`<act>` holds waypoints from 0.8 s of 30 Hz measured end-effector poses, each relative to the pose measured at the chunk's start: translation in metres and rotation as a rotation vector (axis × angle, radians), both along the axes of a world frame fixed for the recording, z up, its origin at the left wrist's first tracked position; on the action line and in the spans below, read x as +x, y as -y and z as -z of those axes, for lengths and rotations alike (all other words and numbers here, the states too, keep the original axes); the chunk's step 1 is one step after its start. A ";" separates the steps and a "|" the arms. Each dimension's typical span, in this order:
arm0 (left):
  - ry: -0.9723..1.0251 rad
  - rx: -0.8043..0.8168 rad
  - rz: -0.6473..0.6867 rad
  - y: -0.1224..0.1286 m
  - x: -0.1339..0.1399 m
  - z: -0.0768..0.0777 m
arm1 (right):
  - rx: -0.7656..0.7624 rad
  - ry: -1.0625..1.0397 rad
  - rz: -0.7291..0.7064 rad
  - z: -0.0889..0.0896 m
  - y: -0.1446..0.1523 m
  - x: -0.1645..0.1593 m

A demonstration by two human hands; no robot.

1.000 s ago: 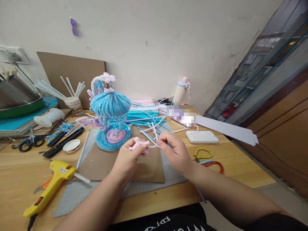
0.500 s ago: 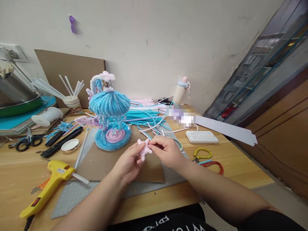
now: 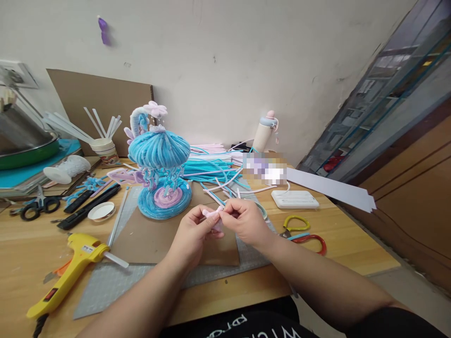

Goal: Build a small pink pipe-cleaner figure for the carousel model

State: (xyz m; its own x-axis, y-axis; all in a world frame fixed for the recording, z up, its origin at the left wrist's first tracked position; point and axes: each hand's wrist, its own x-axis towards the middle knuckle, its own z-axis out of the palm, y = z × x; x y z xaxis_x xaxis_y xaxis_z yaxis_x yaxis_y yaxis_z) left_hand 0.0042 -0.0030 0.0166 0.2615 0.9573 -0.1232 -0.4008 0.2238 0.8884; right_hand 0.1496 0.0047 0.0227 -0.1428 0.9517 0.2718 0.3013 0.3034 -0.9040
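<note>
A small pale-pink fuzzy pipe-cleaner piece (image 3: 217,225) is held between my two hands above the brown cardboard (image 3: 151,244). My left hand (image 3: 195,232) pinches it from the left, thumb on top, hiding part of it. From the right, the thumb and forefinger of my right hand (image 3: 243,220) grip its upper edge. Behind my hands stands a blue jellyfish-like pipe-cleaner model (image 3: 158,149), its cap over hanging curly strands and a coiled blue and pink round base (image 3: 146,206).
A yellow hot glue gun (image 3: 66,270) lies at the left near black scissors (image 3: 40,204) and a white spool (image 3: 66,170). Blue pipe cleaners (image 3: 211,171) are spread behind. On the right are yellow-and-red-handled scissors (image 3: 297,224), a white power bank (image 3: 295,199) and a bottle (image 3: 263,134).
The pink piece has been turned in my fingers: its several-pointed flat side faced me before, and now it is tilted and more covered. Both hands stay close together on it.
</note>
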 end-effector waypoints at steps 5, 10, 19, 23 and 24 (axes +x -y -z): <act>-0.187 0.111 -0.038 -0.002 -0.001 -0.003 | 0.195 0.190 -0.043 -0.004 0.004 0.006; -0.337 0.199 -0.093 -0.003 -0.002 -0.002 | 0.349 0.333 -0.078 -0.010 0.006 0.013; -0.098 0.057 -0.023 -0.006 0.000 0.000 | 0.365 0.353 0.045 -0.003 0.005 0.015; -0.014 0.112 0.029 -0.005 0.004 0.006 | 0.413 0.366 0.009 0.000 0.005 0.016; -0.014 0.137 0.032 -0.005 0.005 0.008 | 0.423 0.364 -0.001 0.001 0.005 0.016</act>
